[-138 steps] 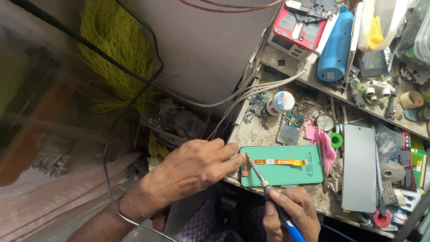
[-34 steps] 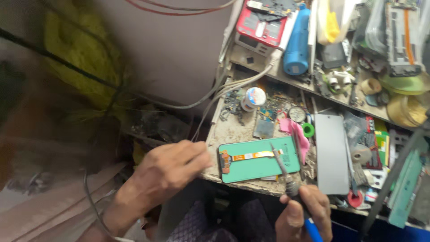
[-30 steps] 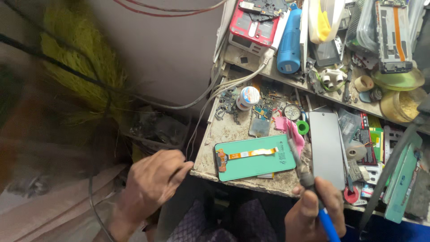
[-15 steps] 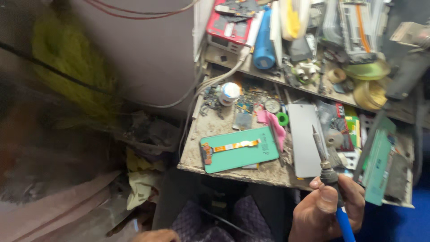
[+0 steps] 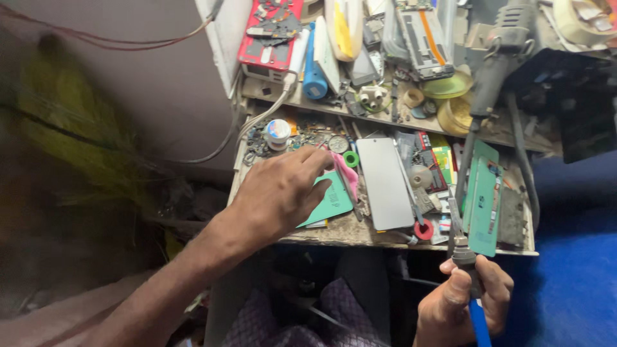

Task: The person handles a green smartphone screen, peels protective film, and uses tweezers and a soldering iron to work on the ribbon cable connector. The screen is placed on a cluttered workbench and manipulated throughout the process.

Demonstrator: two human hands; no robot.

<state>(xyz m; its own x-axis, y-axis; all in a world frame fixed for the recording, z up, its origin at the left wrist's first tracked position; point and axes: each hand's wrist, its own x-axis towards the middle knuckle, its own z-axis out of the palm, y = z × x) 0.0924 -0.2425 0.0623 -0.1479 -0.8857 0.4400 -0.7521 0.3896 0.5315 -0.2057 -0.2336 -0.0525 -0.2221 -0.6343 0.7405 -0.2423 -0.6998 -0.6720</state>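
My left hand [image 5: 283, 193] lies flat over the green phone panel [image 5: 331, 200] on the cluttered bench, fingers spread and pointing right, its fingertips beside a pink cloth [image 5: 347, 170]. Most of the panel is hidden under the hand. Low at the right, off the bench's front edge, my right hand [image 5: 464, 302] grips a soldering iron [image 5: 464, 257] by its blue handle, tip pointing up. A grey phone screen [image 5: 384, 183] lies flat just right of the pink cloth.
Two green phone panels [image 5: 483, 199] lean at the bench's right end. A small round tin [image 5: 278, 132], a green ring [image 5: 350, 158] and loose parts lie behind my left hand. The shelf above holds a red device [image 5: 270, 35], a blue cylinder [image 5: 315, 64] and a hot-air handle [image 5: 498, 61].
My left hand came back up from below and settled on the green panel. My right hand has carried the soldering iron off the panel, down and to the right. The camera has swung right.
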